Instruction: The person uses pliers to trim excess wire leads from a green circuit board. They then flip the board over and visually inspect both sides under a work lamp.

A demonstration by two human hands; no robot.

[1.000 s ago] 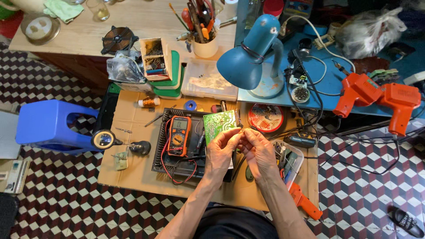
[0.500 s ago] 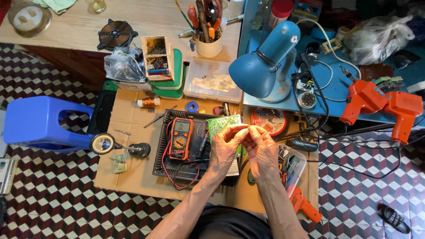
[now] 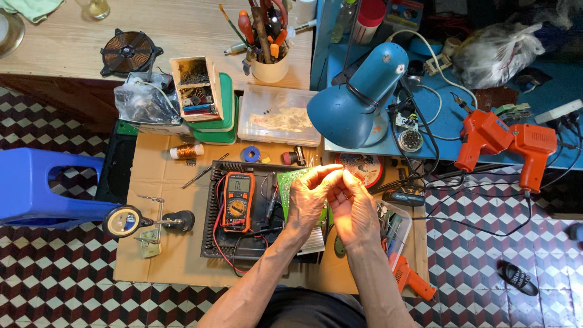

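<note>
I'm seeing both hands, left hand (image 3: 308, 197) and right hand (image 3: 352, 203), pinching together above the green circuit board (image 3: 290, 182); the held thing's direction is untellable.

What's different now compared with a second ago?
Little. Both hands, left hand and right hand, stay together above the green circuit board, fingertips meeting on something too small to see. The multimeter, blue lamp and orange soldering guns have not moved; only the view shifted.
</note>
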